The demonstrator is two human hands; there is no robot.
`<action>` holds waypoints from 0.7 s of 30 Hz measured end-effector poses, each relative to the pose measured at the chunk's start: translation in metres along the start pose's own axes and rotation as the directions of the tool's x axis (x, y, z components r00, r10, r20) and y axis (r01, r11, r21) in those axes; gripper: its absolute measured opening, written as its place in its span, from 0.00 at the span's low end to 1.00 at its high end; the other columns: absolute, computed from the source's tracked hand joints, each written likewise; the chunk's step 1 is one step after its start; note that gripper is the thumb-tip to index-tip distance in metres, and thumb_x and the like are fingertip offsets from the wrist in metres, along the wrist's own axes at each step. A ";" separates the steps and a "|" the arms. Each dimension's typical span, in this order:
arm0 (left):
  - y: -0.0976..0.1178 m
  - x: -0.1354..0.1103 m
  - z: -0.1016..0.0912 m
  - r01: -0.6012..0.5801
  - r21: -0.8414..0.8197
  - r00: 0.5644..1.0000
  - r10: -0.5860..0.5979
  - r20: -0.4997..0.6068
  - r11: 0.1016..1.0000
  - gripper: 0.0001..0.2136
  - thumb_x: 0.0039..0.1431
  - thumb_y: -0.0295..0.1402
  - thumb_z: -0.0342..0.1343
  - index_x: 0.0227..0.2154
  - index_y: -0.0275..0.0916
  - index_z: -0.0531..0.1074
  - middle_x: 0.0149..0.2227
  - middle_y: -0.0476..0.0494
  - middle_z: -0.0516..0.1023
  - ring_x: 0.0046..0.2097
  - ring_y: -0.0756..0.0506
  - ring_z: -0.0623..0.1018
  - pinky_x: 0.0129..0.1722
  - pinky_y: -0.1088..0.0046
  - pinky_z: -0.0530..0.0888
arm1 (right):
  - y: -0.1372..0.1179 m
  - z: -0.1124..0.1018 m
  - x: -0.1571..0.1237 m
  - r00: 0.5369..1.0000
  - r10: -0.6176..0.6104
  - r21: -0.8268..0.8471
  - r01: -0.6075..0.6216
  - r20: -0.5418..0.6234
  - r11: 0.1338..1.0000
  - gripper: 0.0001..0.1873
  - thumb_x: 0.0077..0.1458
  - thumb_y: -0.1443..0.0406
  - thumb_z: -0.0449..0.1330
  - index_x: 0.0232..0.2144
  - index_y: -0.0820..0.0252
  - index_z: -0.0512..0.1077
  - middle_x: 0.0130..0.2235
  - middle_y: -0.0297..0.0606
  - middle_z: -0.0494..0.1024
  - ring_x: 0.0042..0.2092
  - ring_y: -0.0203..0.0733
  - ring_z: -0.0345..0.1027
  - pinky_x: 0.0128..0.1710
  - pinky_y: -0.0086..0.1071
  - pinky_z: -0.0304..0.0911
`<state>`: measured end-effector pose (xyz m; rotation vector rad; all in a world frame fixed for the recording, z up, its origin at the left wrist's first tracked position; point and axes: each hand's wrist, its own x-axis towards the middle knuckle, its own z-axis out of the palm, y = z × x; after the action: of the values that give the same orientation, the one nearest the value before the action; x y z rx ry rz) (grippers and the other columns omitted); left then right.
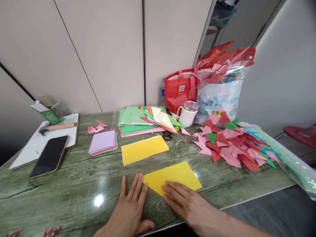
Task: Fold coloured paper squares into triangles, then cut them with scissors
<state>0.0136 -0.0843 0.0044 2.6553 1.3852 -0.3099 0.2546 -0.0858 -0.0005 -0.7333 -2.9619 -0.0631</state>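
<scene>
A yellow sheet of paper lies flat near the front edge of the green table. My right hand rests on its lower part, fingers stretched out flat. At the sheet's left corner is my left hand, palm down with fingers spread and fingertips by the paper's edge. Just behind lies another yellow rectangle, with white and blue edges showing beneath it. To its left sits a stack of square paper with lilac on top.
Folded red, pink and green paper pieces are heaped at right. Behind are a white mug, a red bag, green paper packs and scissors. A phone and hammer lie at left on a white board.
</scene>
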 end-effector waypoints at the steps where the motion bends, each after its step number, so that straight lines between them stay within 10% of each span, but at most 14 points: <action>1: 0.000 0.000 0.000 0.007 0.006 1.000 -0.007 0.001 1.000 0.42 0.47 0.51 0.63 0.59 0.29 0.61 0.62 0.19 0.48 0.63 0.25 0.51 0.55 0.31 0.45 | -0.002 0.003 -0.001 1.000 0.002 -0.032 -0.003 -0.031 0.999 0.24 0.58 0.66 0.52 0.55 0.75 0.65 0.58 0.55 0.65 0.58 0.58 0.60 0.54 0.45 0.64; 9: -0.007 -0.002 0.013 -0.063 0.060 0.985 0.071 -0.155 0.996 0.41 0.45 0.55 0.62 0.57 0.30 0.64 0.61 0.19 0.54 0.63 0.26 0.54 0.56 0.34 0.51 | 0.004 0.000 -0.019 0.985 -0.001 -0.013 -0.001 -0.172 1.000 0.18 0.58 0.72 0.51 0.48 0.75 0.70 0.51 0.53 0.74 0.54 0.53 0.65 0.52 0.40 0.66; 14: -0.034 -0.012 0.037 -0.074 0.153 0.906 0.131 -0.402 0.985 0.36 0.49 0.54 0.60 0.51 0.26 0.68 0.59 0.17 0.59 0.59 0.27 0.64 0.51 0.49 0.71 | 0.057 -0.007 -0.030 0.884 0.389 0.190 -0.348 -0.258 0.918 0.15 0.61 0.71 0.49 0.47 0.65 0.70 0.46 0.49 0.76 0.47 0.47 0.71 0.45 0.40 0.70; 21: -0.059 -0.022 0.029 -0.126 0.072 0.810 0.144 -0.569 0.989 0.22 0.65 0.49 0.44 0.47 0.34 0.68 0.54 0.31 0.71 0.56 0.35 0.71 0.51 0.55 0.73 | 0.078 -0.016 0.014 0.785 0.617 0.369 -0.593 0.064 0.716 0.22 0.54 0.65 0.62 0.51 0.64 0.67 0.46 0.48 0.72 0.43 0.47 0.72 0.42 0.38 0.68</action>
<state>-0.0506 -0.0737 -0.0194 2.9903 1.3008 0.5443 0.2804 -0.0115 0.0186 -1.5445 -2.3950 0.4955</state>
